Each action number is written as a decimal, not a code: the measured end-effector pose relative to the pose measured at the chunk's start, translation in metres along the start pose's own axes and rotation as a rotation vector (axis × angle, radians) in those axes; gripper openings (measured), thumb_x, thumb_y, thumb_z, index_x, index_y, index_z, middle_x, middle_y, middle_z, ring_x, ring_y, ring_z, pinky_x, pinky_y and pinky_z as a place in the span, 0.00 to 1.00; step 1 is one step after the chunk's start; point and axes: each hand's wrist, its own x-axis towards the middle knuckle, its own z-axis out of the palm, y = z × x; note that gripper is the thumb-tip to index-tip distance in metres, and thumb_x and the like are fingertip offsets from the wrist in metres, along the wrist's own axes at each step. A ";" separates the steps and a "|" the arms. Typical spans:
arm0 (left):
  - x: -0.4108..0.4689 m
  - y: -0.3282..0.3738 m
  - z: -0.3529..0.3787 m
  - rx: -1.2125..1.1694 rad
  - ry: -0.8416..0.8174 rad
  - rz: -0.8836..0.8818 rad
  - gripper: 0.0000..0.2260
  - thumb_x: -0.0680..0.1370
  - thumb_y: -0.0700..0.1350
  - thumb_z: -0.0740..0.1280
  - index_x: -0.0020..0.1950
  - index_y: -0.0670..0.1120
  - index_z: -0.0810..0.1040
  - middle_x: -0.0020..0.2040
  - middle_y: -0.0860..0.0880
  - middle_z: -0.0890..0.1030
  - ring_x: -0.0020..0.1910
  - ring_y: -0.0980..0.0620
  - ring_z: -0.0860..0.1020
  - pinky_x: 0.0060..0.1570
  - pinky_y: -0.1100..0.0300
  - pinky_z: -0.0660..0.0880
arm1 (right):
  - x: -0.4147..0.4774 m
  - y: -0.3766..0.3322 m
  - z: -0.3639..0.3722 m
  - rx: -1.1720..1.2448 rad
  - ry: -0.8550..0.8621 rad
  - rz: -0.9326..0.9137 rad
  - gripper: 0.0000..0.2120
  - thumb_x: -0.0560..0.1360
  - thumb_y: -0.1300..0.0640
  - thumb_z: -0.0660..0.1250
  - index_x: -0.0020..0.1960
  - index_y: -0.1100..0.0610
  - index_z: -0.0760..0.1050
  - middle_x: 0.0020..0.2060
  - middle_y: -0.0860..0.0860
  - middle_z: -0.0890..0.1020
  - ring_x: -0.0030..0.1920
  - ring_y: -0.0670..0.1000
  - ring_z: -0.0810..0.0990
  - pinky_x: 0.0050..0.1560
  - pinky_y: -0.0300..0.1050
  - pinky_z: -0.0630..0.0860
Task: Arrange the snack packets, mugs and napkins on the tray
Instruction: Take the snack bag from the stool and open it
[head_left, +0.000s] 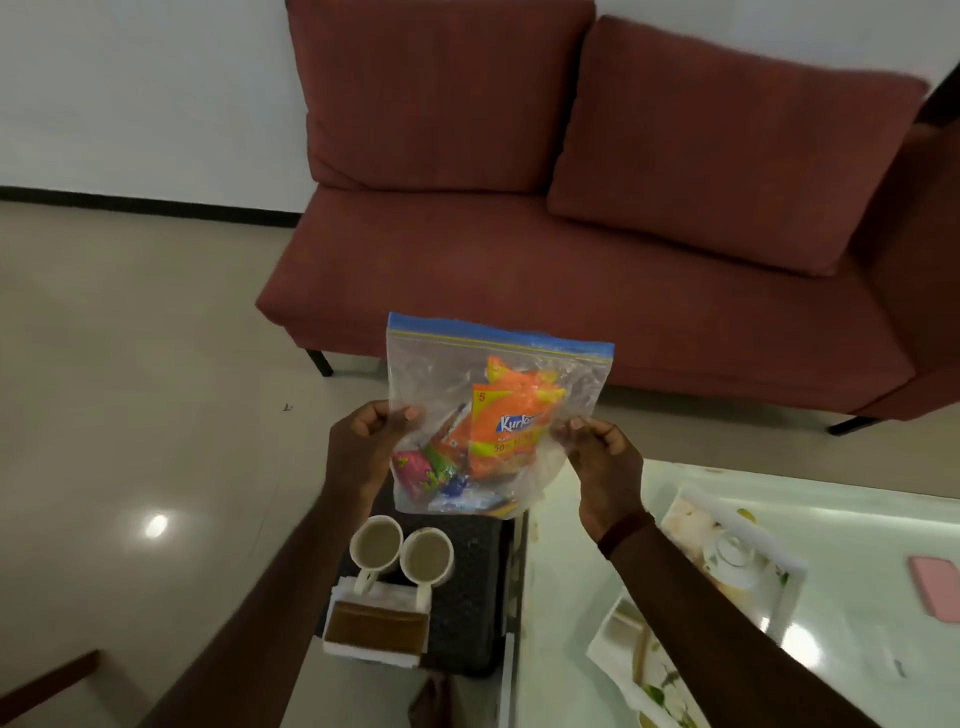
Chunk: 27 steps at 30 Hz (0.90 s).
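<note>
— What are the hands doing in the middle of the frame?
— The left hand (363, 447) and the right hand (605, 467) are holding up a clear zip bag (441, 374), the fingers of each pinching a side edge.
— What is sitting inside it?
— Snack packets: an orange packet (511, 415) is showing on the right, and a pink packet (410, 470) is lying at the lower left.
— Where are the mugs?
— Two white mugs (400, 551) are standing side by side below the bag on a dark tray (467, 613), with a napkin holder (376, 626) just beneath them.
— And behind?
— A red sofa (571, 249) is filling the top of the frame; a glossy white surface (857, 545) is lying at the lower right.
</note>
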 end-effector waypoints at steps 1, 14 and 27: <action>-0.017 0.012 0.003 -0.007 0.006 0.009 0.08 0.72 0.46 0.75 0.48 0.44 0.84 0.42 0.46 0.86 0.41 0.52 0.81 0.42 0.59 0.78 | -0.012 -0.015 -0.010 -0.008 0.001 -0.033 0.03 0.76 0.66 0.68 0.47 0.60 0.80 0.42 0.56 0.86 0.45 0.52 0.84 0.47 0.42 0.80; -0.229 0.110 0.015 -0.099 -0.169 0.098 0.13 0.72 0.36 0.74 0.48 0.54 0.83 0.45 0.49 0.86 0.44 0.51 0.84 0.42 0.59 0.81 | -0.178 -0.139 -0.131 0.123 -0.062 -0.114 0.05 0.77 0.60 0.68 0.51 0.61 0.78 0.48 0.61 0.84 0.49 0.55 0.84 0.47 0.42 0.82; -0.385 0.111 -0.019 -0.197 -0.298 0.035 0.19 0.73 0.37 0.70 0.61 0.52 0.77 0.56 0.48 0.84 0.57 0.45 0.81 0.58 0.45 0.76 | -0.333 -0.142 -0.209 0.223 0.015 -0.057 0.05 0.79 0.64 0.62 0.47 0.60 0.75 0.42 0.55 0.83 0.44 0.49 0.84 0.49 0.42 0.82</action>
